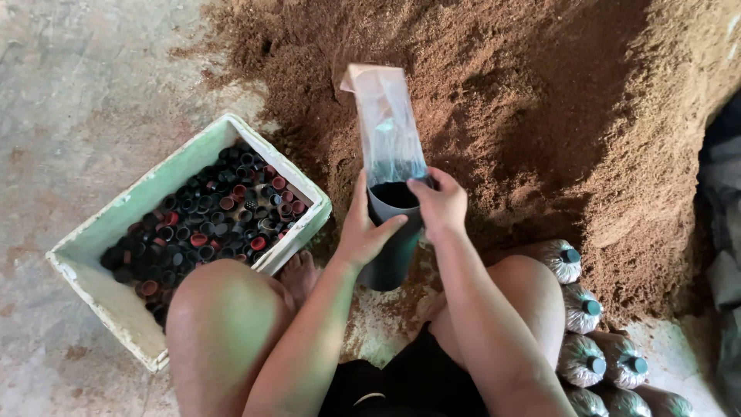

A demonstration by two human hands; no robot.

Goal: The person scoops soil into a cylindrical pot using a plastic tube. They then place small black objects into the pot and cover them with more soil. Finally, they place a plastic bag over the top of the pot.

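A dark grey cylindrical pot (pixel 392 255) stands upright between my knees. A clear plastic bag (pixel 387 123) rises out of its mouth, its lower end tucked over the rim. My left hand (pixel 361 228) wraps the pot's left side with the thumb on the rim. On the right rim, my right hand (pixel 438 202) pinches the bag's edge against the pot. Behind the pot lies a big heap of brown sawdust-like substrate (pixel 540 100).
A pale green foam box (pixel 108 232) with several black and red plastic rings and caps sits at my left on the concrete floor. Several filled bags with teal caps (pixel 583 309) lie by my right leg. Dark cloth shows at the far right edge.
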